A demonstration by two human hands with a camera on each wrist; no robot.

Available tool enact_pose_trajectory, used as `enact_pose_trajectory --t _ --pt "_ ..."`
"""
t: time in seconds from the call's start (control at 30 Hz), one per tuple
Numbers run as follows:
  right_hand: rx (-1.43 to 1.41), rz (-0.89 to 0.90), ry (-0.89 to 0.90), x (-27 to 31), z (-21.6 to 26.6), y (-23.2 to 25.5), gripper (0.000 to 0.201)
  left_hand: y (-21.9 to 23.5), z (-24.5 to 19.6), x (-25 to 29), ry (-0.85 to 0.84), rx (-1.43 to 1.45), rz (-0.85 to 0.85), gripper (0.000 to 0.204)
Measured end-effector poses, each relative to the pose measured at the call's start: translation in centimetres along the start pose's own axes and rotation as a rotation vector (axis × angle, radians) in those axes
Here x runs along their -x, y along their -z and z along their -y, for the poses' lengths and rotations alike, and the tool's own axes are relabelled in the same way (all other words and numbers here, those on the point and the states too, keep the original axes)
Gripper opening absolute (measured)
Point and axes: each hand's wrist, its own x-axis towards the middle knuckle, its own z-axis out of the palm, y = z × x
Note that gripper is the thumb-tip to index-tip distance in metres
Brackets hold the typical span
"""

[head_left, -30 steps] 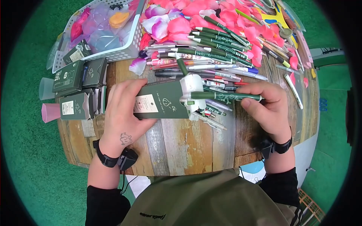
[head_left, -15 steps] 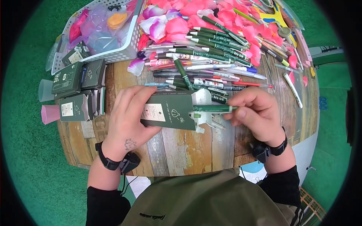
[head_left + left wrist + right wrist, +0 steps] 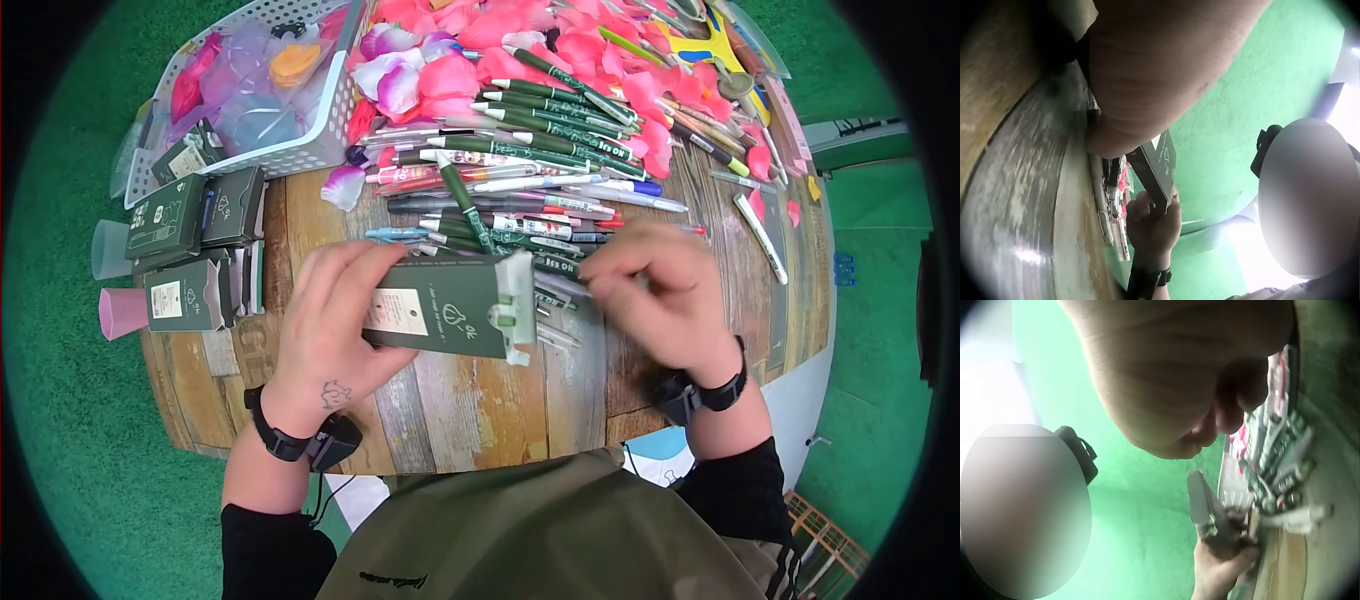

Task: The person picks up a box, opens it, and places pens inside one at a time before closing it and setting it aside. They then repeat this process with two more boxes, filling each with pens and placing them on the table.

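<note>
My left hand (image 3: 335,310) grips a dark green cardboard box (image 3: 455,305) printed with "ok", held over the table with its torn white mouth to the right. Green pen ends (image 3: 507,318) show at that mouth. Just right of it, my right hand (image 3: 655,295) is motion-blurred, fingers loosely bent and nothing visible between them. A dark green pen (image 3: 465,205) slants across the pile right behind the box. In the right wrist view the box flap (image 3: 1199,497) stands out toward my right fingers (image 3: 1229,412), apart from them.
Many pens (image 3: 555,150) lie in a pile behind the box, with pink petals (image 3: 450,85) beyond. A white perforated basket (image 3: 335,120) holds netting bags at back left. Several dark boxes (image 3: 185,295) and two cups, one pink (image 3: 122,312), stand left. A white pen (image 3: 760,238) lies right.
The right hand brought a green pen to the box mouth and slid it in, then let go and drew back slightly. The box in the left hand dipped a little toward the body.
</note>
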Motion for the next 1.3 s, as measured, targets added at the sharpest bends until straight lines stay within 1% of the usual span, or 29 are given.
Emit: enact_pose_trajectory --t 0.1,0.13,0.23,0.27,0.37,0.47,0.57,0.67,0.77,0.8,0.9,0.93,1.03,1.07,1.17,1.27,1.3 --pt "0.045 -0.213 -0.170 0.0 -1.0 2.0 0.008 0.2 0.8 0.2 0.051 -0.045 -0.016 0.076" --pt "-0.011 -0.233 -0.224 -0.1 -1.0 2.1 0.009 0.2 1.0 0.2 0.047 -0.058 -0.044 0.076" --pt "0.203 -0.014 -0.112 -0.5 -0.2 0.8 0.011 0.6 1.4 0.1 0.099 -0.065 -0.086 0.075" --pt "0.282 0.081 -0.128 -0.2 0.0 -0.1 0.018 0.5 1.5 0.0 0.106 -0.066 -0.108 0.074" --pt "0.426 0.132 0.222 -0.3 0.6 -3.2 0.028 0.4 1.4 -0.1 0.127 -0.053 -0.105 0.074" --pt "0.561 0.184 0.201 -0.1 1.4 -4.2 0.031 0.3 1.6 -0.1 0.111 -0.054 -0.097 0.075" --pt "0.592 0.147 0.169 -0.2 1.1 -4.0 0.027 0.3 1.5 0.0 0.121 -0.050 -0.091 0.076" --pt "0.561 0.033 0.172 -0.2 0.0 -3.3 0.021 0.3 1.5 -0.1 0.119 -0.056 -0.085 0.076" --pt "0.409 -0.153 -0.004 -0.3 0.3 -2.2 0.019 0.3 1.7 0.0 0.122 -0.045 -0.075 0.076" --pt "0.395 -0.154 -0.016 -0.3 0.3 -1.7 0.015 0.3 1.7 0.0 0.125 -0.043 -0.072 0.076" --pt "-0.076 -0.379 -0.301 0.2 0.5 -1.2 0.017 0.3 1.7 0.0 0.131 -0.039 -0.064 0.076" --pt "-0.198 -0.446 -0.245 0.1 0.2 -1.0 0.021 0.3 1.7 0.0 0.131 -0.038 -0.064 0.076" --pt "-0.530 -0.451 -0.186 0.3 -0.5 0.6 0.022 0.3 1.7 0.0 0.132 -0.039 -0.061 0.076" --pt "-0.590 -0.471 -0.210 0.4 -0.3 0.7 0.022 0.3 1.7 0.0 0.132 -0.040 -0.059 0.076" --pt "-0.649 -0.366 -0.206 0.6 -0.2 0.5 0.018 0.3 1.7 0.0 0.134 -0.042 -0.058 0.076" --pt "-0.565 -0.322 -0.232 0.8 0.1 0.4 0.014 0.3 1.6 0.0 0.134 -0.035 -0.075 0.076" --pt "-0.534 -0.338 -0.237 0.7 0.0 0.3 0.013 0.3 1.6 0.0 0.135 -0.039 -0.074 0.076"
